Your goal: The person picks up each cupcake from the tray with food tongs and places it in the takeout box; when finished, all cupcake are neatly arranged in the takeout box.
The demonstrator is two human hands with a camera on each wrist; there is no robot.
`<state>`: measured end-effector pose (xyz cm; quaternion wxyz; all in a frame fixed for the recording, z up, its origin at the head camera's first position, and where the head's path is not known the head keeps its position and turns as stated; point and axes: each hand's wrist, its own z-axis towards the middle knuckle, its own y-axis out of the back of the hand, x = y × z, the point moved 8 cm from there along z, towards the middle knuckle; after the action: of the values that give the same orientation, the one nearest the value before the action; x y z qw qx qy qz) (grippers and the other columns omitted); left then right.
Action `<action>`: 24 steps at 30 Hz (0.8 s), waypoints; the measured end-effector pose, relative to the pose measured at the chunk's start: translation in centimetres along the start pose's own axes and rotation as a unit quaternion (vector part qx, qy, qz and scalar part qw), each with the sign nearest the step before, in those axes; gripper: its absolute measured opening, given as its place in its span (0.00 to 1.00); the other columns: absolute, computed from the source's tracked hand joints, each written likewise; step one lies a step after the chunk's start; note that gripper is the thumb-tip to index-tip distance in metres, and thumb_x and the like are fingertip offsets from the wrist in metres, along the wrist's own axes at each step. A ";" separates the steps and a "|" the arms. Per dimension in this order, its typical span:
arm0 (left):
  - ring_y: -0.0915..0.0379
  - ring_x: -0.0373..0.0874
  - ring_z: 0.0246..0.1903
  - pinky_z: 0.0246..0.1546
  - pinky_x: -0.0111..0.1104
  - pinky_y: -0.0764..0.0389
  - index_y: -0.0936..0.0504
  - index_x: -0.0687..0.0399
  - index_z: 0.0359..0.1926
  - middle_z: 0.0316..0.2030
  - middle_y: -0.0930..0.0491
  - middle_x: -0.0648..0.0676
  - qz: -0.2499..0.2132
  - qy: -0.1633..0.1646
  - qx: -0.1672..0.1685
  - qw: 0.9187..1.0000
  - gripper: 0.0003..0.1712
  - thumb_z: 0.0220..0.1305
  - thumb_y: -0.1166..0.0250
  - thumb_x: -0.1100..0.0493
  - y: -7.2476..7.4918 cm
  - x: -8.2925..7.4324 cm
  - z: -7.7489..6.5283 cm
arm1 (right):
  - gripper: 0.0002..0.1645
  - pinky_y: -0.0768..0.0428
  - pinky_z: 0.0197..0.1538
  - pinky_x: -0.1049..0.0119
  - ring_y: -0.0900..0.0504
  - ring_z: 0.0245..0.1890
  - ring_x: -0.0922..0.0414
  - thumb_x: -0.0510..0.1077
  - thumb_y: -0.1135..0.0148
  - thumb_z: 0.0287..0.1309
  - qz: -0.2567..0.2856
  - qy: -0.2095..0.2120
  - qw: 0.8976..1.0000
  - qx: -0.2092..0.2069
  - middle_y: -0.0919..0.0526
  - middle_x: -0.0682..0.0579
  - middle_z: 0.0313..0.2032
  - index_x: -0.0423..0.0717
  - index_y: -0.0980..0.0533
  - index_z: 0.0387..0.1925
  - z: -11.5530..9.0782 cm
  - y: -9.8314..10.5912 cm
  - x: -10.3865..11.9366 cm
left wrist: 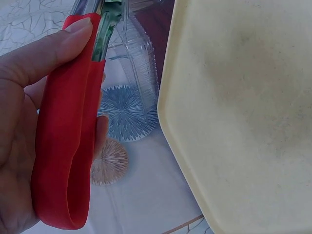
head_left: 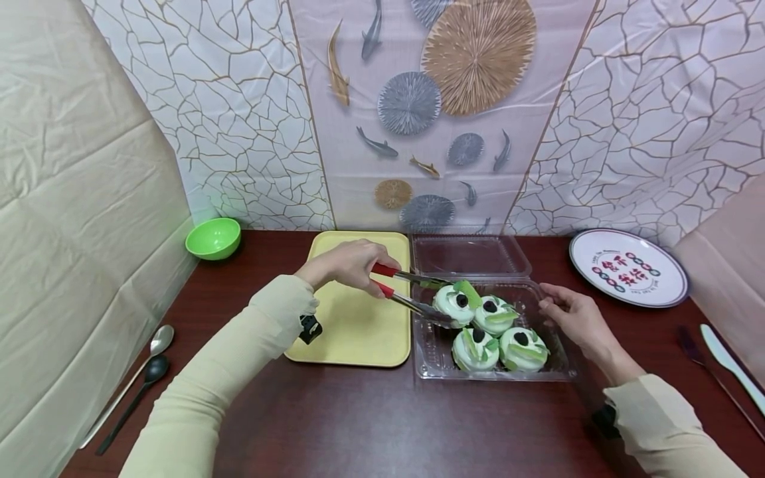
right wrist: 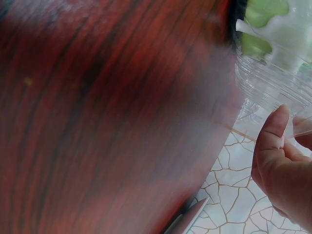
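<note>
My left hand (head_left: 356,264) grips a pair of tongs (left wrist: 63,122) by its red handles. The metal arms reach right into a clear plastic container (head_left: 425,362). Their tips lie on either side of the back left cream-topped cake (head_left: 449,304), which has a dark round topping and a green piece. Several similar cakes, such as the front right one (head_left: 523,350), sit in the same container. At its right side my right hand (head_left: 578,320) pinches the rim between thumb and fingers, also seen in the right wrist view. The container's hinged lid (head_left: 469,257) lies open behind it.
A yellow tray (head_left: 352,332) lies left of the container, under my left hand. Far left stand a green bowl (head_left: 213,239), a silver spoon (head_left: 161,340) and a black spoon (head_left: 156,369). To the right are a white plate (head_left: 627,292), a dark utensil (head_left: 692,348) and a white-bladed knife (head_left: 720,352).
</note>
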<state>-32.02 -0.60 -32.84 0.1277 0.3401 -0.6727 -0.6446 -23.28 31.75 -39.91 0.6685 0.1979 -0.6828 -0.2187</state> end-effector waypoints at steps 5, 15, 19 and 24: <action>0.25 0.43 0.44 0.41 0.36 0.26 0.19 0.44 0.59 0.50 0.17 0.49 0.003 0.005 0.009 1.000 0.34 0.47 0.24 0.50 0.3 0.0 0.2 | 0.28 0.19 0.35 0.73 0.24 0.31 0.76 0.33 0.52 0.70 0.001 0.000 1.000 0.001 0.24 0.54 0.36 0.23 0.40 0.66 0.0 0.0 0.0; 0.30 0.41 0.36 0.36 0.31 0.30 0.17 0.44 0.57 0.43 0.15 0.48 0.028 -0.014 0.026 0.999 0.32 0.47 0.24 0.51 0.6 -0.9 0.9 | 0.28 0.19 0.35 0.73 0.25 0.31 0.76 0.34 0.52 0.70 -0.003 0.000 1.000 0.001 0.24 0.51 0.37 0.23 0.40 0.66 0.0 0.0 -0.1; 0.30 0.41 0.36 0.36 0.30 0.30 0.18 0.45 0.57 0.45 0.15 0.48 0.023 -0.004 0.036 0.999 0.32 0.47 0.23 0.51 0.5 -0.8 1.1 | 0.28 0.19 0.34 0.73 0.24 0.31 0.75 0.34 0.52 0.70 -0.007 0.000 1.000 0.001 0.24 0.50 0.37 0.23 0.40 0.66 0.0 0.0 -0.1; 0.26 0.40 0.39 0.40 0.32 0.26 0.17 0.44 0.57 0.47 0.15 0.48 0.019 0.002 0.049 0.999 0.32 0.46 0.24 0.51 0.6 -0.8 1.3 | 0.28 0.19 0.34 0.73 0.24 0.30 0.74 0.34 0.51 0.70 -0.007 0.000 1.000 0.001 0.24 0.50 0.37 0.22 0.40 0.66 0.0 0.0 0.0</action>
<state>-32.43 0.90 -32.24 0.1246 0.3344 -0.7096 -0.6075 -23.25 31.77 -39.96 0.6665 0.2034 -0.6818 -0.2227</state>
